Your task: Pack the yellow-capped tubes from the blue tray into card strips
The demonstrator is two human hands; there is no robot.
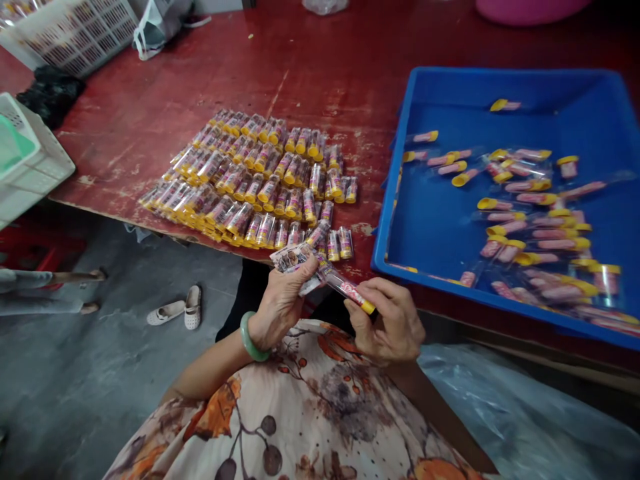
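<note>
My left hand (pixel 281 300), with a green bangle at the wrist, is closed on a small stack of printed paper slips (pixel 289 259), the thumb pressing on top. In my right hand (pixel 393 327), thumb and fingers pinch the yellow end of a clear plastic tube (pixel 346 288) with pink-and-white contents or print. The tube tilts up to the left, and its far end meets the slips by my left thumb; whether it touches them I cannot tell. Beyond my hands, many similar yellow-ended tubes (pixel 240 187) lie in stacked rows on the red table (pixel 360 87).
A blue tray (pixel 445 227) on the right holds scattered yellow-ended tubes (pixel 537 199). White plastic crates (pixel 95 40), a black bag (pixel 53 90) and a pink basin (pixel 533 8) are around the table. Clear plastic sheeting (pixel 500 393) hangs at right. Pale shoes (pixel 193 307) lie on the floor.
</note>
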